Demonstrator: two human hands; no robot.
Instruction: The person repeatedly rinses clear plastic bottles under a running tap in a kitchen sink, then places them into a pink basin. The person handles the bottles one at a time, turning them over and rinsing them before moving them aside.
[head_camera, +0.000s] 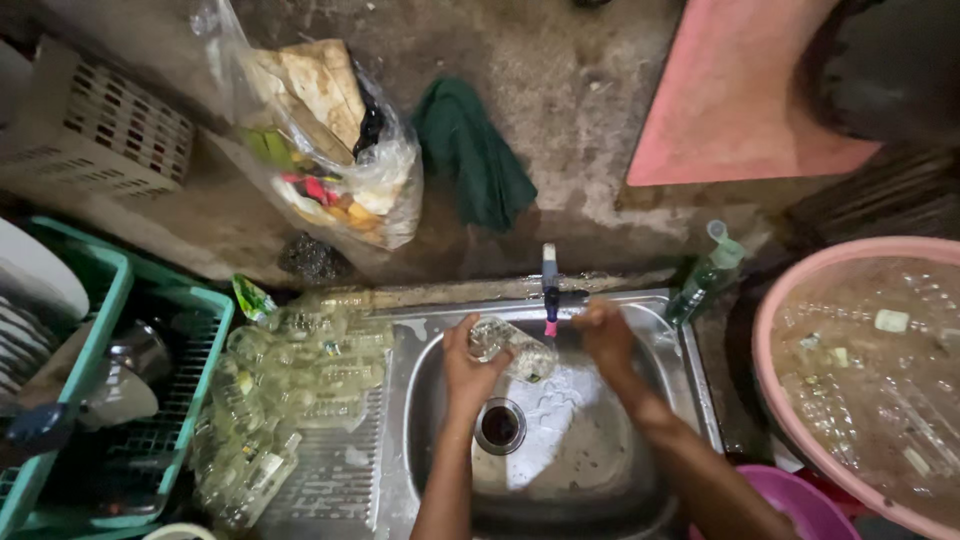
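Observation:
Over the steel sink (440, 460), my left hand (468, 368) grips a clear plastic bottle (516, 350) lying on its side. The bottle's far end sits under the small tap (550, 288) at the sink's back rim. My right hand (604, 335) is raised beside the tap, fingers curled near the tap's handle and the bottle's end; whether it touches either I cannot tell. The drain hole (500, 426) lies below the bottle.
A pile of clear bottles (285, 395) covers the drainboard on the left. Green dish racks (120, 400) hold metalware at far left. A pink basin (870, 380) of water with floating bottles stands right. A detergent bottle (705, 275), green cloth (470, 150) and plastic bag (330, 150) lie behind.

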